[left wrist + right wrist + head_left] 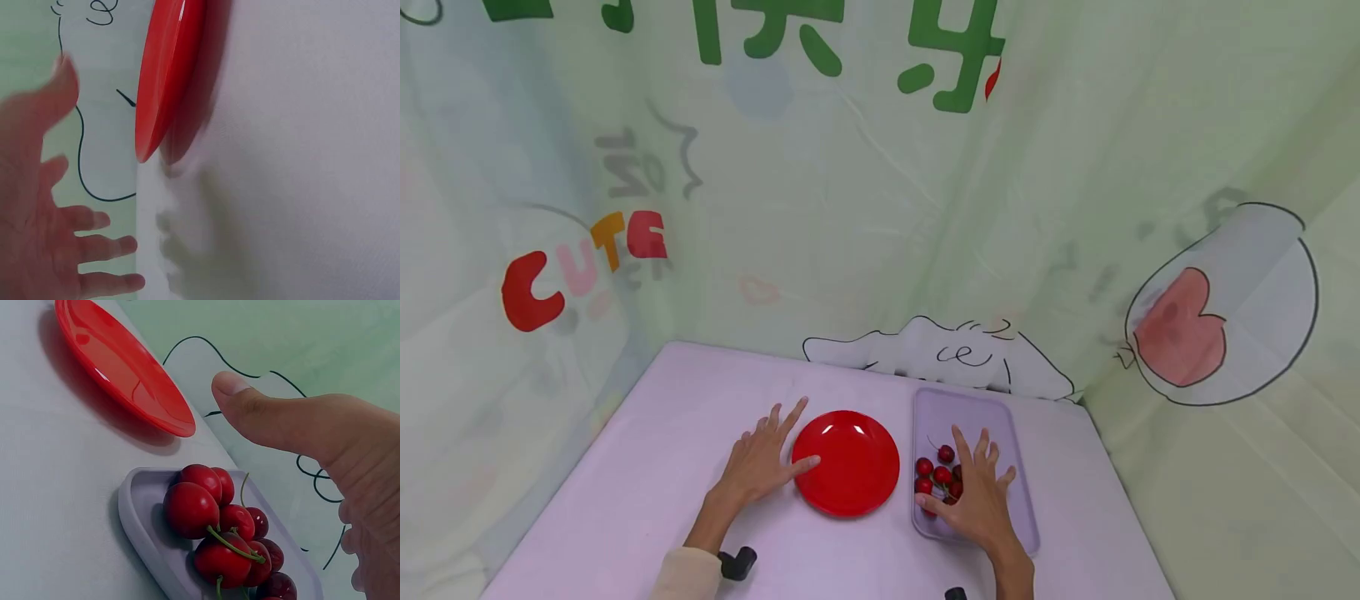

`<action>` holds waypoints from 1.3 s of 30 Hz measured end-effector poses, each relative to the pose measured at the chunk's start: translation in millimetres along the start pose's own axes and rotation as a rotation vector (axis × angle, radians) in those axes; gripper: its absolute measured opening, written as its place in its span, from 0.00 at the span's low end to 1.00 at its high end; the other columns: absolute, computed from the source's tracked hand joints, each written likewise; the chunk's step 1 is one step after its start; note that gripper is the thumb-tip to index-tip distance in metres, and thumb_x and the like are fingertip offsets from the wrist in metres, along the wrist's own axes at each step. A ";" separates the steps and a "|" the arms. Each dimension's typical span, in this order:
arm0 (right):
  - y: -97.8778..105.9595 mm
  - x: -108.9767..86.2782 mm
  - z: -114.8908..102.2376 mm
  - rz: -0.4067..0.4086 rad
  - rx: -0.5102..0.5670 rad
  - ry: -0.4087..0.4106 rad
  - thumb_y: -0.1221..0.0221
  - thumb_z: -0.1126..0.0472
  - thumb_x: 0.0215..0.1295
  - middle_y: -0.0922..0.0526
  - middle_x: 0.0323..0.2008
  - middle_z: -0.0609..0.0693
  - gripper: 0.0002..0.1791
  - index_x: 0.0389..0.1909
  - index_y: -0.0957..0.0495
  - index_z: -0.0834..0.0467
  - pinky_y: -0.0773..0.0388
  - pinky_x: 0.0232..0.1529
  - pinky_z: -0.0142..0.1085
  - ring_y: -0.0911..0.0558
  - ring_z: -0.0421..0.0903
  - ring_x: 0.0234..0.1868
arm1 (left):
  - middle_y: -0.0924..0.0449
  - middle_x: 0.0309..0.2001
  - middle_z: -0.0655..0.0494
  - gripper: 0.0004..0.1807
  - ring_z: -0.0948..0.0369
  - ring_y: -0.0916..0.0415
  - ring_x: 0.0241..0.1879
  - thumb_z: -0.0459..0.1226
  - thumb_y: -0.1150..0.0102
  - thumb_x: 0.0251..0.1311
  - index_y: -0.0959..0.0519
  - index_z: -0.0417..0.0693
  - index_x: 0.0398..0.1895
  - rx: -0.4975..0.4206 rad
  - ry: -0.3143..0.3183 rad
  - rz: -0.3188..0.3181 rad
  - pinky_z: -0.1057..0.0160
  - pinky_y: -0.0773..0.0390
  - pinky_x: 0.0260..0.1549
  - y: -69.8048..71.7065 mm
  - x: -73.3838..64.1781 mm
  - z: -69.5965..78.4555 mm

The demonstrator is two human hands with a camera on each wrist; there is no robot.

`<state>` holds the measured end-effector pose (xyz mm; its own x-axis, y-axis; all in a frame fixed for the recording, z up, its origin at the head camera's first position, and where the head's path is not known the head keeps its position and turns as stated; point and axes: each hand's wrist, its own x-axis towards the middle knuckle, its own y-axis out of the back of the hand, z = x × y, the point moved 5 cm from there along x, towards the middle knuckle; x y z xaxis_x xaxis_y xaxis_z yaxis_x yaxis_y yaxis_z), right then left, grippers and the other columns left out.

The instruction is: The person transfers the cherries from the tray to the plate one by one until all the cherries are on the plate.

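A round red plate [847,467] lies on the table in the middle of the head view. My left hand [760,462] hovers at its left edge, fingers spread, the thumb overlapping the rim in this view. To the right, a pale purple tray [1011,492] carries several dark red cherries [942,476], some with green stems. Over the tray is my right hand [981,500], its fingers spread and holding nothing. In the right wrist view the thumb [269,419] stands above the cherries [190,509], apart from them. The left wrist view shows the left fingers [103,249] straight and empty.
A pale cloth covers the table [662,467]. Behind it hangs a light green curtain [850,208] with printed letters and drawings, meeting the table's back edge. Black wrist-worn pieces show beside the left wrist [737,564] and at the bottom edge.
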<state>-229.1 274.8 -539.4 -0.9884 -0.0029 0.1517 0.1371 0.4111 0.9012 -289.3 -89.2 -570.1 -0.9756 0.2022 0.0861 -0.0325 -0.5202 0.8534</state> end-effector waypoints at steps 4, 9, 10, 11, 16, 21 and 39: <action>3.0 -1.9 0.8 -0.005 0.010 -0.005 0.23 0.29 0.48 0.55 0.86 0.77 0.71 0.89 0.48 0.49 0.57 0.69 0.92 0.51 0.86 0.82 | 0.29 0.79 0.37 0.48 0.35 0.23 0.71 0.59 0.38 0.75 0.48 0.63 0.90 -0.074 0.030 0.051 0.23 0.25 0.66 6.2 -1.4 3.1; 6.8 -3.2 0.7 -0.003 0.028 -0.009 0.22 0.31 0.49 0.54 0.85 0.77 0.69 0.88 0.46 0.51 0.57 0.69 0.92 0.51 0.86 0.82 | 0.10 0.55 0.40 0.40 0.42 0.12 0.53 0.50 0.35 0.77 0.36 0.49 0.86 -0.124 0.026 0.148 0.33 0.16 0.60 7.8 4.5 -0.5; 6.7 -3.0 1.3 -0.001 0.030 -0.011 0.23 0.31 0.49 0.53 0.85 0.76 0.69 0.88 0.46 0.50 0.57 0.69 0.92 0.51 0.86 0.82 | 0.09 0.52 0.40 0.39 0.44 0.12 0.51 0.48 0.35 0.76 0.34 0.48 0.85 -0.146 0.032 0.164 0.35 0.15 0.60 7.4 6.3 -1.9; 6.8 -3.1 1.6 0.002 0.033 -0.012 0.22 0.31 0.49 0.53 0.85 0.76 0.69 0.88 0.46 0.50 0.57 0.69 0.92 0.50 0.86 0.82 | 0.09 0.53 0.40 0.38 0.45 0.12 0.50 0.47 0.34 0.76 0.33 0.47 0.84 -0.169 0.045 0.174 0.36 0.14 0.59 6.6 7.8 -3.6; 6.8 -4.3 4.0 -0.004 0.060 -0.018 0.23 0.30 0.48 0.54 0.86 0.76 0.70 0.88 0.46 0.51 0.58 0.70 0.91 0.51 0.85 0.83 | 0.11 0.54 0.40 0.32 0.58 0.13 0.32 0.44 0.37 0.78 0.29 0.44 0.80 -0.322 0.138 0.169 0.55 0.10 0.38 0.7 14.8 -11.7; 8.7 -4.8 4.8 -0.006 0.075 -0.031 0.23 0.35 0.52 0.54 0.86 0.76 0.67 0.88 0.45 0.52 0.58 0.72 0.90 0.52 0.84 0.84 | 0.11 0.48 0.37 0.28 0.61 0.17 0.20 0.38 0.38 0.78 0.27 0.38 0.77 -0.537 0.190 0.119 0.64 0.14 0.21 -7.1 18.3 -16.4; 28.1 -13.5 3.0 0.296 0.136 -0.052 0.23 0.48 0.60 0.16 0.66 0.68 0.36 0.68 0.16 0.56 0.19 0.64 0.72 0.16 0.72 0.66 | 0.10 0.46 0.40 0.19 0.60 0.14 0.27 0.32 0.36 0.76 0.17 0.40 0.68 -0.780 0.196 0.084 0.68 0.13 0.26 -37.1 15.8 -26.0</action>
<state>-212.1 289.1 -517.3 -0.9092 0.1806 0.3750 0.4129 0.5052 0.7578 -309.1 -88.3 -613.7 -0.9995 0.0249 -0.0193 -0.0287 -0.9710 0.2373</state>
